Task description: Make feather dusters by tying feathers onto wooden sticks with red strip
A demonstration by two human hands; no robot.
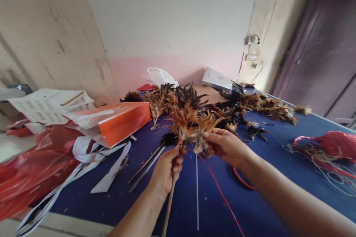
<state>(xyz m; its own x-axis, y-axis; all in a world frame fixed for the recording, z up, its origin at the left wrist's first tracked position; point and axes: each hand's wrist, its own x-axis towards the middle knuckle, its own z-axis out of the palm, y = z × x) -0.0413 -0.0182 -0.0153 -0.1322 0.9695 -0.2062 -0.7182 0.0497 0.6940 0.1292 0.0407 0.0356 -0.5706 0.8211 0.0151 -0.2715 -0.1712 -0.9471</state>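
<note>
Stick (168, 211) with feathers at upper end, held above the middle of the blue table (94, 207); lower end cut off by the bottom border. Left grip (167, 168) closed around this stick, just below the feather cluster (183, 120), with the binding place mostly covered by fingers and hard to make out. Right grip (226, 146) pinched together, thumb and forefinger on a small tuft of brown feathers (205, 131), just beside the cluster; cannot tell whether touching it or only overlapping in view. Remaining right fingers partly hidden behind the tuft.

Red cord (224, 197) visible from near the left fingertips down to the bottom border; upper end lost among feathers. Beneath the right forearm, an orange ring (240, 180), partly covered. To the left of the left grip, two thin sticks (147, 170) on the table, upper ends near black feathers; cannot tell if joined to them. Farther back, a feather heap (267, 108), single bunches difficult to separate. At left, an orange paper bag (126, 122) and a red plastic bag (47, 166), the latter cut off by the border. At right, a pink bag (338, 144) with tangled string, also cut off.
</note>
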